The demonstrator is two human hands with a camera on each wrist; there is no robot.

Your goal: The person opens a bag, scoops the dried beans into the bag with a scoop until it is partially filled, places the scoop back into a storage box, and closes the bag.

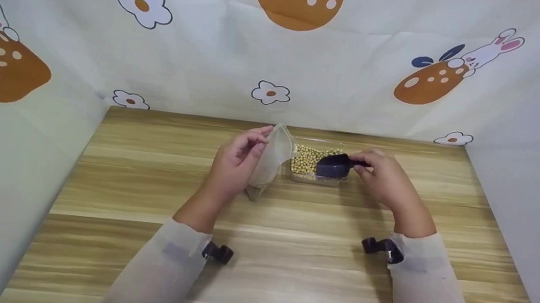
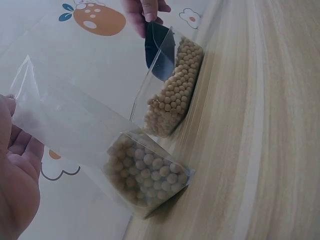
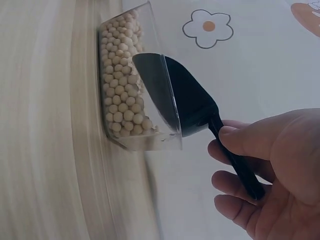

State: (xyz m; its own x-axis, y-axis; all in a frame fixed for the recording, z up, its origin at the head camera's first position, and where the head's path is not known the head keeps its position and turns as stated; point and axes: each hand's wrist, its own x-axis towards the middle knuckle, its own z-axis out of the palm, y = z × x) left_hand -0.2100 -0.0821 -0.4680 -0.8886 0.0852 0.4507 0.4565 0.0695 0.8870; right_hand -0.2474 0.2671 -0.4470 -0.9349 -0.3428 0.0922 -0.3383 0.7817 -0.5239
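My left hand (image 1: 236, 164) holds a translucent plastic pouch (image 1: 271, 159) by its upper edge, keeping it upright with its mouth spread. In the left wrist view, yellowish round beans (image 2: 145, 172) fill the bottom of that pouch. Right of it stands a clear rectangular container (image 3: 157, 142) partly filled with the same beans (image 3: 120, 85). A black scoop (image 1: 333, 166) dips into the container at its right side, its tip at the beans. My right hand (image 1: 384, 178) grips the scoop's handle (image 3: 240, 170) between thumb and fingers.
The wood-grain table (image 1: 288, 256) ends at a pale printed cloth (image 1: 198, 60) behind and at both sides. Black wrist mounts (image 1: 219, 252) sit on both sleeves. The pouch and container stand close together near the back edge.
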